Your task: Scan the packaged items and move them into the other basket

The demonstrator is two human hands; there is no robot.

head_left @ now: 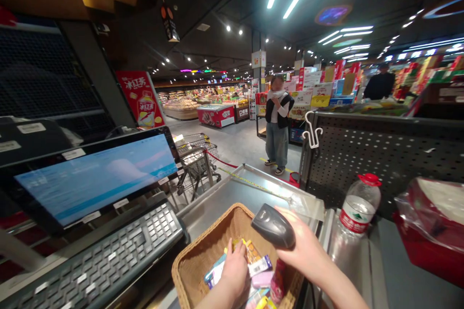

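My right hand [306,251] is closed around a dark grey barcode scanner [273,225], held over a woven basket [203,256] on the steel checkout counter [232,193]. Inside the basket my left hand [235,269] is closed on a small snack packet [258,265] with a white barcode label, which points toward the scanner. Several other colourful packets [261,294] lie in the basket around that hand.
A tilted touchscreen [97,176] and a keyboard [105,256] stand to the left. A water bottle with a red cap [358,207] and a red bag in clear plastic [431,217] sit at right. A shopping trolley [197,154] and a standing person [277,123] are beyond the counter.
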